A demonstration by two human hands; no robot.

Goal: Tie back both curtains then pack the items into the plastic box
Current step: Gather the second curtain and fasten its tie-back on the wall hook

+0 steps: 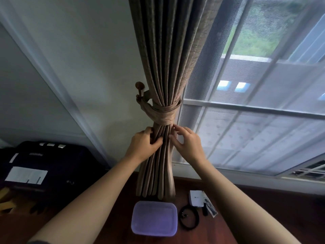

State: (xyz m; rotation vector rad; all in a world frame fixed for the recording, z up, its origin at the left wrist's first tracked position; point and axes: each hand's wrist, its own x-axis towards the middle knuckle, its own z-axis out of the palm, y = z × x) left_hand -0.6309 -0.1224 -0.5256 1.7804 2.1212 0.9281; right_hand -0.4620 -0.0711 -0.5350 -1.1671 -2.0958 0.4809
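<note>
below the tieback point(165, 111) at centre frame, left hand point(142, 147) grips the curtain pleats point(158, 173), right hand point(188, 145) touches them loose-fingered; best tug folds evenly.

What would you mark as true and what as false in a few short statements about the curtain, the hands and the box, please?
1. The tieback is wrapped round the curtain and hooked on the wooden wall knob. True.
2. Both hands are above the tieback. False: the left hand and right hand are just below it.
3. The left hand has a grip on the curtain's folds. True.
4. The plastic box stands open. False: the plastic box has its purple lid on.
5. The coiled black cable lies inside the box. False: the cable lies on the wooden surface, to the right of the box.
</note>
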